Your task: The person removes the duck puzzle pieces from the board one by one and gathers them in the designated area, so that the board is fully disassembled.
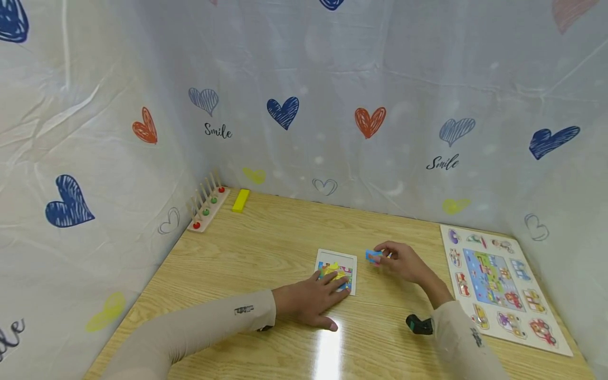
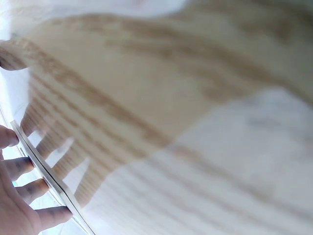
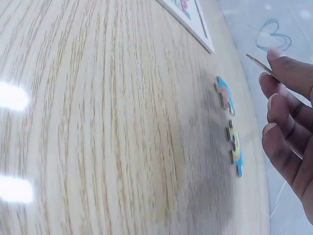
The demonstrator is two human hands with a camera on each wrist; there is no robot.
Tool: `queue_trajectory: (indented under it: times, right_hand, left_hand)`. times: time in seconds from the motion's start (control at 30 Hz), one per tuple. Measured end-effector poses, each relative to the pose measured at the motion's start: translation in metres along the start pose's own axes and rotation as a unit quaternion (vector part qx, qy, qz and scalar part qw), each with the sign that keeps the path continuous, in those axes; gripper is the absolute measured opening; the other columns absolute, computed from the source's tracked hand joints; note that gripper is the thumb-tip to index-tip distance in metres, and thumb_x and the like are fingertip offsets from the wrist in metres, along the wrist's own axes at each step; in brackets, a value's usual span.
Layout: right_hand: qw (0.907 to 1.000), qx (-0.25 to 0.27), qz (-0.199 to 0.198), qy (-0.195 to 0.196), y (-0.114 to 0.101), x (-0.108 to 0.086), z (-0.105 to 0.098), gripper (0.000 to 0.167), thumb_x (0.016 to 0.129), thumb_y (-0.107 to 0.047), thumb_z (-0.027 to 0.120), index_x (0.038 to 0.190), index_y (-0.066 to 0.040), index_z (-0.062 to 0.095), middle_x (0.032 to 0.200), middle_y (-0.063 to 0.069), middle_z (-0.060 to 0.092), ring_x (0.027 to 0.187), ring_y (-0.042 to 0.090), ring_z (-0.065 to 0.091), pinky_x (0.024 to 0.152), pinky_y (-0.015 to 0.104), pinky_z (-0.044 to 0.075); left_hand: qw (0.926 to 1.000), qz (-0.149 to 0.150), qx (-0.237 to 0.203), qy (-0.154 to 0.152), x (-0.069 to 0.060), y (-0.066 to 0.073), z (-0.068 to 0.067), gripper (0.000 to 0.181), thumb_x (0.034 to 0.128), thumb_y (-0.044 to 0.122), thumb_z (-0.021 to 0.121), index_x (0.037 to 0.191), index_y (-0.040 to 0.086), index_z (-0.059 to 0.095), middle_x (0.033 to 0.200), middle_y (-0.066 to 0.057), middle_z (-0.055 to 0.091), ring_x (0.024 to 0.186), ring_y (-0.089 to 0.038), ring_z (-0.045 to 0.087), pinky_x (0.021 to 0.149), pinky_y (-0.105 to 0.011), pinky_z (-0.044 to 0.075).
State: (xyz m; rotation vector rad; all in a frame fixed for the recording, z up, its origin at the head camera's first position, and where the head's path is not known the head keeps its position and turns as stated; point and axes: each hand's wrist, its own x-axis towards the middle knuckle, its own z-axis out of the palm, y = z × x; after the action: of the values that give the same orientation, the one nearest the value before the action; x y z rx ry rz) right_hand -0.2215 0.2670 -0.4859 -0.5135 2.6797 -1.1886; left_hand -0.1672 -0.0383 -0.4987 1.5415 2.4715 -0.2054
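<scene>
On my end the puzzle (image 1: pixel 334 266) sits in its tray (image 1: pixel 354 273), near part filled and a strip along the far edge bare, so I judge it well along but unfinished. I have the left hand (image 1: pixel 313 298) resting on it, fingers spread, while my right hand (image 1: pixel 401 262) pinches a piece (image 3: pixel 259 63) near the tray. Two loose pieces (image 3: pixel 236 151) on the table (image 3: pixel 73 147) look left to fit.
</scene>
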Motion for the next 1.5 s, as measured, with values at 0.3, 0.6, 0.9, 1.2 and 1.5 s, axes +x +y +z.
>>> queue_trajectory:
  times: [0.3,0.6,0.9,1.2,1.5]
  right_hand:
    - [0.9998,-0.005,0.019,0.0,0.013,-0.011,-0.009,0.033,0.098,-0.021,0.067,0.126,-0.003,0.065,0.097,0.008,0.063,0.061,0.008,0.053,0.055,0.026,0.048]
    - [0.9989,0.036,0.027,-0.012,0.023,-0.024,-0.02,0.04,0.1,-0.013,0.063,0.135,0.005,0.058,0.101,0.018,0.061,0.057,0.013,0.054,0.054,0.028,0.048]
    - [0.9979,0.053,0.035,-0.008,0.033,-0.032,-0.03,0.035,0.101,-0.006,0.059,0.133,0.007,0.054,0.095,0.017,0.06,0.057,0.017,0.053,0.054,0.029,0.046]
    - [0.998,0.03,0.056,-0.001,0.046,-0.032,-0.037,0.034,0.101,-0.005,0.057,0.132,0.007,0.054,0.096,0.017,0.062,0.06,0.017,0.053,0.053,0.03,0.046]
    - [0.9981,0.028,0.055,-0.008,0.054,-0.031,-0.042,0.033,0.099,0.001,0.058,0.13,0.01,0.055,0.093,0.018,0.065,0.057,0.016,0.054,0.052,0.03,0.048]
  left_hand:
    - [0.9999,0.004,-0.008,0.005,-0.003,0.001,-0.002,0.085,0.0993,0.071,0.027,0.163,0.017,0.016,0.17,-0.009,0.011,0.155,-0.035,0.015,0.119,-0.058,0.026]
    - [0.9997,0.011,-0.013,0.016,-0.003,0.0,-0.002,0.082,0.1006,0.068,0.032,0.162,0.015,0.019,0.169,-0.011,0.014,0.154,-0.037,0.019,0.118,-0.06,0.026]
    - [0.9997,0.011,-0.016,0.017,-0.003,0.0,-0.003,0.082,0.1009,0.067,0.033,0.162,0.014,0.019,0.169,-0.012,0.014,0.154,-0.037,0.019,0.118,-0.059,0.026]
    - [0.9998,0.01,-0.013,0.013,-0.003,0.0,-0.003,0.083,0.1003,0.069,0.031,0.162,0.014,0.019,0.169,-0.012,0.013,0.154,-0.037,0.019,0.118,-0.059,0.027]
    - [0.9998,0.01,-0.009,0.012,-0.002,0.0,-0.001,0.084,0.0999,0.07,0.03,0.162,0.015,0.018,0.169,-0.011,0.013,0.154,-0.036,0.018,0.118,-0.058,0.027]
